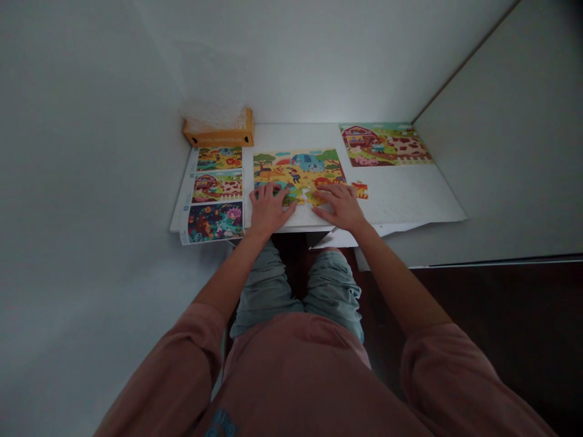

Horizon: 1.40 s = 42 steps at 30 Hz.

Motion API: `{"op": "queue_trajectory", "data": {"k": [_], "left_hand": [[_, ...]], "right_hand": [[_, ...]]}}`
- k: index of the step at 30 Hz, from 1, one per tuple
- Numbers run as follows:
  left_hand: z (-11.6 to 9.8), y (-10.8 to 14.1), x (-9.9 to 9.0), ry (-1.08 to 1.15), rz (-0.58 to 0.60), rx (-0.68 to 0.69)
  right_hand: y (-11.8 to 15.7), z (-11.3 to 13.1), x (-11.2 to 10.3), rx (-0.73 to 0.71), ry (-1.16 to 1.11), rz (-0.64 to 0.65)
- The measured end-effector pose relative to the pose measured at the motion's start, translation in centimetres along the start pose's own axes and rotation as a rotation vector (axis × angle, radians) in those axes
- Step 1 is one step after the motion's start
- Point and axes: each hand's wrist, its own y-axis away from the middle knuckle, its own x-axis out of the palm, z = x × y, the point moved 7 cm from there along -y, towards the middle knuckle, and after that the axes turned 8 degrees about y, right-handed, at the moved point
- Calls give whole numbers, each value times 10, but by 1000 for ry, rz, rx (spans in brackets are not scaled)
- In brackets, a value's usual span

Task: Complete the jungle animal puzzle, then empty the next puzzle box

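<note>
Roughly mid-table, the colourful jigsaw puzzle lies flat near the front edge, a pale gap showing low in its middle. Left hand open, palm down, fingers spread across the puzzle's lower left; right hand open and flat on its lower right, fingertips close to the gap. Neither visibly grips anything, though I cannot tell whether a piece sits under either palm. Risk: pressing or dragging with both palms could part joined pieces or ride one over its neighbour, and so near the edge, a careless slide could send pieces into my lap. Loose red-and-yellow piece lies just beside my right hand, easily knocked. Around: barn picture sheet at far right; printed picture strip at left, overhanging the white table; orange cardboard box behind it. Grey walls close in on both sides; only my hands cover the puzzle.
</note>
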Motion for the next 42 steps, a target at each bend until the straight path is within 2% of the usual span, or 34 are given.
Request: {"op": "queue_trajectory", "data": {"k": [10, 14, 19, 21, 25, 31, 34, 39, 42], "left_hand": [[-6, 0, -4, 34, 25, 31], [-5, -1, -3, 78, 29, 39], [-4, 1, -2, 97, 60, 27], [-5, 1, -2, 64, 68, 28], [-7, 2, -4, 35, 50, 54], [-9, 2, -4, 36, 49, 67], [-13, 3, -8, 69, 62, 84], [-24, 4, -7, 113, 180, 162], [-27, 4, -6, 84, 186, 193]], "right_hand": [[34, 17, -2, -171, -74, 126], [41, 14, -2, -172, -122, 106], [25, 6, -5, 17, -67, -84], [16, 8, -4, 59, -27, -111], [4, 19, 3, 29, 18, -36], [5, 20, 4, 66, 51, 63], [6, 21, 3, 67, 50, 69], [6, 21, 3, 52, 45, 68], [5, 20, 0, 49, 47, 34]]}}
